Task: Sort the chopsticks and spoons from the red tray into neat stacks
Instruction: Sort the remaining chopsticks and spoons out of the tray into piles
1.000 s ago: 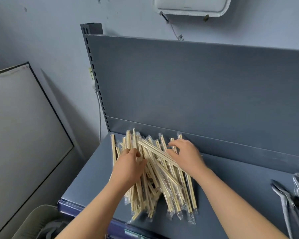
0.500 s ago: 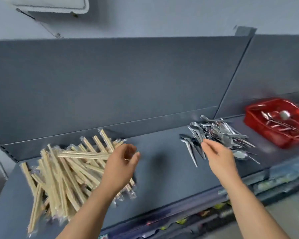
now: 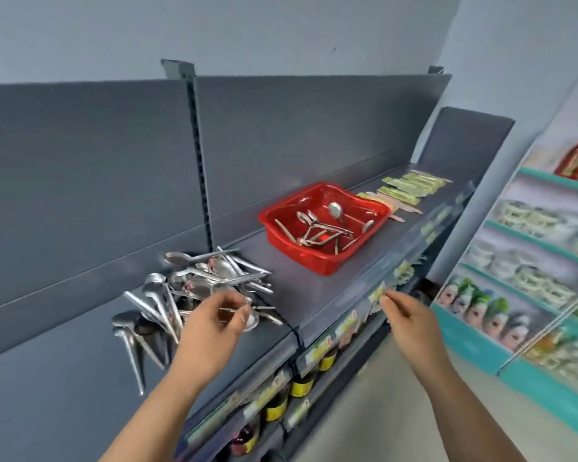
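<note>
Head view: left hand (image 3: 211, 328), grip unclear, over spoon pile (image 3: 197, 278) left of red tray (image 3: 301, 256); right hand (image 3: 406, 316) slack, empty; a nudge risks scattering.

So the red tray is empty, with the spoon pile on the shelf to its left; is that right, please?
Not quite: the head view shows several spoons in the red tray. The spoon pile is on the shelf to its left.

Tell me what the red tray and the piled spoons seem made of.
Red tray: likely plastic, glossy and slightly translucent, with highlights along its rim. Piled spoons: metal, probably polished steel; silvery with bright reflections.
</note>
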`<state>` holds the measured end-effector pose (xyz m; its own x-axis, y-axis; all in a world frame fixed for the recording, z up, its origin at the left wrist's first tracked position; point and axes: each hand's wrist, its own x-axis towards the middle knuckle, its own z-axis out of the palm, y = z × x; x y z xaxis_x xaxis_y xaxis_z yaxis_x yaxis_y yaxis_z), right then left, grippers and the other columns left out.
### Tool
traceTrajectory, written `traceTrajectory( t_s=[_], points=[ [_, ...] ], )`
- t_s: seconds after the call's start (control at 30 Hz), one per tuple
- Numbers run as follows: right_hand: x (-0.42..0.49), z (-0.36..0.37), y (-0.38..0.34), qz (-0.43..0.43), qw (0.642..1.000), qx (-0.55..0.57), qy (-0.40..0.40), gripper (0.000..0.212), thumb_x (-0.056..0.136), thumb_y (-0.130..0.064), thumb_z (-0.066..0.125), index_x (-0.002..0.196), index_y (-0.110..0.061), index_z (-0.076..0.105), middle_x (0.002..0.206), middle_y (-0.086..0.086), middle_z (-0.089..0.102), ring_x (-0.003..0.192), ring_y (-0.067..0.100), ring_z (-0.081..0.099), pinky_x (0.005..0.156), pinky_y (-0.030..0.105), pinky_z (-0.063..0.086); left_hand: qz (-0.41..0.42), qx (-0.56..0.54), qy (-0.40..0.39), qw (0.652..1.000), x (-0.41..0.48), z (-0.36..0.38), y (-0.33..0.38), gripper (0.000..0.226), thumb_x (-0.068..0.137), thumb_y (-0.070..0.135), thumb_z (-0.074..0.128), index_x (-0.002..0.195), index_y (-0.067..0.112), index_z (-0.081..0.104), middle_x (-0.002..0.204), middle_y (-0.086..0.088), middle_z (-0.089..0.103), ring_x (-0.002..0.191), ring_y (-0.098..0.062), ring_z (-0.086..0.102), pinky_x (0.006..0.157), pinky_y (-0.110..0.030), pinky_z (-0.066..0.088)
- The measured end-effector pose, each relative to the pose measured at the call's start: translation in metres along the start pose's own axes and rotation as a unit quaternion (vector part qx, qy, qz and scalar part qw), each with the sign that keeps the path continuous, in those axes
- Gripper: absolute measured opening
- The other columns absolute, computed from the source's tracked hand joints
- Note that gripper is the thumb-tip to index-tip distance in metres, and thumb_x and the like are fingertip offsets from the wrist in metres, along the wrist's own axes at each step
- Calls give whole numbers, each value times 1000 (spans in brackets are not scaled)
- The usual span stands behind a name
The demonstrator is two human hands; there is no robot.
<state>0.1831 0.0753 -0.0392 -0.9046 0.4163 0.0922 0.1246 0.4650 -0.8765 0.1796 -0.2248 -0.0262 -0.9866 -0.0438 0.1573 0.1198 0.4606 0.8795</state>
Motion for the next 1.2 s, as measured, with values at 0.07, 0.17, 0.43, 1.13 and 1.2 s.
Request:
traceTrajectory(
  t_s=[0.07, 0.17, 0.43, 1.13, 1.2],
  points=[
    [29, -25, 13, -4, 1000, -18, 6, 31, 95, -25, 58, 124, -13, 65, 107, -9, 63, 79, -16, 48, 61, -5, 33, 16, -1, -2, 1000, 25, 36, 17, 5, 89, 16, 66, 91, 21, 65, 82, 6, 70, 70, -3, 63, 63, -12, 46],
    [76, -53, 27, -25, 999, -42, 13, 31, 95, -24, 57, 122, -13, 65, 107, -8, 65, 78, -18, 48, 63, -6, 34, 18, -8, 5, 1000, 63, 80, 35, 7, 89, 18, 66, 96, 18, 66, 88, 7, 69, 77, -5, 64, 63, -7, 42],
    [198, -49, 26, -47, 997, -53, -28, 33, 97, -32, 54, 126, -20, 63, 104, -15, 62, 84, -9, 54, 73, 8, 36, 39, 37, -13, 998, 176, 142, 49, 5, 88, 18, 68, 90, 20, 65, 82, 7, 70, 74, -8, 66, 71, -18, 49],
    [407, 95, 17, -92, 923, -197, -319, 31, 87, -23, 68, 112, -6, 70, 112, 5, 71, 103, 16, 65, 92, 26, 48, -164, 344, -135, 915, 345, 229, -19, 20, 79, 29, 71, 97, 23, 66, 98, 3, 69, 93, -20, 65, 76, -28, 49],
    [417, 110, 18, -98, 893, -244, -366, 35, 83, -24, 70, 109, 0, 68, 108, 14, 71, 102, 27, 66, 93, 40, 51, -176, 347, -125, 913, 343, 227, -20, 15, 82, 28, 68, 96, 24, 67, 98, 3, 70, 93, -21, 65, 75, -29, 48]
  ],
)
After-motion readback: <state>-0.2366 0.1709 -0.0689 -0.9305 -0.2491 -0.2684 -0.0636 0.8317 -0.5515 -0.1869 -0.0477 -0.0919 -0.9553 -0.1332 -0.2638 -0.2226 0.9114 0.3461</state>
